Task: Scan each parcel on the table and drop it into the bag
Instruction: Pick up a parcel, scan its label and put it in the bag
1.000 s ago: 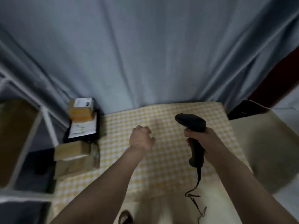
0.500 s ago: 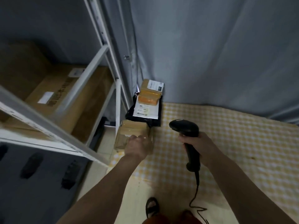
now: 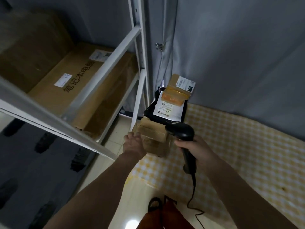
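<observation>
At frame centre the left hand (image 3: 134, 145) grips the left end of a brown box (image 3: 154, 140) lying at the table's (image 3: 239, 154) left edge. Just right of it, the right hand (image 3: 195, 150) is wrapped around the handle of a black scanner (image 3: 181, 131), whose head sits over the box; further parcels (image 3: 171, 103) are stacked behind, toward upper centre

1. The white metal shelving upright (image 3: 137, 103) stands just beside the left edge of the taped brown cardboard parcel (image 3: 152, 138), crowding that side.
2. Behind the parcel, a black plastic mailer bag with a white label (image 3: 166, 109) carries two small orange-taped boxes (image 3: 175, 95).
3. To the right, the yellow-checked tablecloth (image 3: 239, 154) lies bare and open.
4. The grey curtain (image 3: 231, 55) closes the far side.
</observation>
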Tool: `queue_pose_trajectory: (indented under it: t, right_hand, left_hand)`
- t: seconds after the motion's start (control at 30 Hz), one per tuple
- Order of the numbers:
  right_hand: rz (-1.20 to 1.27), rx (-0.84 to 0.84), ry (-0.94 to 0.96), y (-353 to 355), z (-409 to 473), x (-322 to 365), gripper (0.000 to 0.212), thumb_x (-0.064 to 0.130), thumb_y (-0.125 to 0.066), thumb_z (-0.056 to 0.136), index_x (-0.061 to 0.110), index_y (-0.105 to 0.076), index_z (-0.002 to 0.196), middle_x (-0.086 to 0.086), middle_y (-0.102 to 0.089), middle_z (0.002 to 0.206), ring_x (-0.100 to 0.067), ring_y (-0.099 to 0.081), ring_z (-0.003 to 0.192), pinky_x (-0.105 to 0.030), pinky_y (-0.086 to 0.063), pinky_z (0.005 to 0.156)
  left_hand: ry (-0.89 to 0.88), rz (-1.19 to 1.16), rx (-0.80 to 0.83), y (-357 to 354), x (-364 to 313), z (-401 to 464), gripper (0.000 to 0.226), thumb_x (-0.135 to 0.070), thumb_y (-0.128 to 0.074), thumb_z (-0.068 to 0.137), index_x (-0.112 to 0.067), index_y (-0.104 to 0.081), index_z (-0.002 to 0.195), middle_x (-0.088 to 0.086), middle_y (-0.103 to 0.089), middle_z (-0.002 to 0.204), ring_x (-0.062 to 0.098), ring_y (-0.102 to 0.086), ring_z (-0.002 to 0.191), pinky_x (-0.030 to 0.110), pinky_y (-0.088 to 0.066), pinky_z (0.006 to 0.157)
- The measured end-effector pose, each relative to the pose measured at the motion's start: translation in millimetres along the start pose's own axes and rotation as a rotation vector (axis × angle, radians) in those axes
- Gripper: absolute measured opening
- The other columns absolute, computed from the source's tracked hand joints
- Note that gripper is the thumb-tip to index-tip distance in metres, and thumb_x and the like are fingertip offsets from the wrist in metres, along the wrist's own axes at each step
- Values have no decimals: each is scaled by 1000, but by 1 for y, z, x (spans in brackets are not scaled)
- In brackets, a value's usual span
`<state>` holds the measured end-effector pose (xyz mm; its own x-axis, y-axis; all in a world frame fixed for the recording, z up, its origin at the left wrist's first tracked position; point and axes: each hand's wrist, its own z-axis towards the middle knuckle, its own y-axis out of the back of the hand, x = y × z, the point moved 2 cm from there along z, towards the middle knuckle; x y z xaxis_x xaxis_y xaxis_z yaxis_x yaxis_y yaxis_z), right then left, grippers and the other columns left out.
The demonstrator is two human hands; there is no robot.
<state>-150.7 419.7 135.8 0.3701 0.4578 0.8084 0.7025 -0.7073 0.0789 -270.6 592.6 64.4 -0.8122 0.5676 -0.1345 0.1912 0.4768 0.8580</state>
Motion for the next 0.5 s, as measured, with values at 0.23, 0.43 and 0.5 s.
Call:
queue_pose_trajectory:
  t: [0.23,0.43,0.5]
  right_hand:
    - [12,0,-68,-6,37,-5,10,9,-73,80,17,-67,79,0,-61,70,-16,-57,71,-27,-41,68]
    - [57,-21,-170,-12,61,-10,23,10,-75,79,15,-65,99,3,-59,77,-15,-55,77,-27,-40,66]
    - [67,-60,-187,-15,69,-13,24,12,-77,77,14,-67,100,0,-62,82,-22,-58,85,-32,-42,74]
  left_hand:
    - [-41,183,-78,-9,-5,50,87,-23,-70,79,-22,-16,147,11,-27,140,27,-34,126,36,-50,90]
    - [-121,225,-88,-14,-19,96,89,-10,-70,77,-18,-16,147,5,-23,143,25,-30,131,33,-49,94]
    - [-207,248,-101,-15,-24,109,87,-9,-71,75,-21,-21,146,4,-26,143,25,-32,131,34,-48,92]
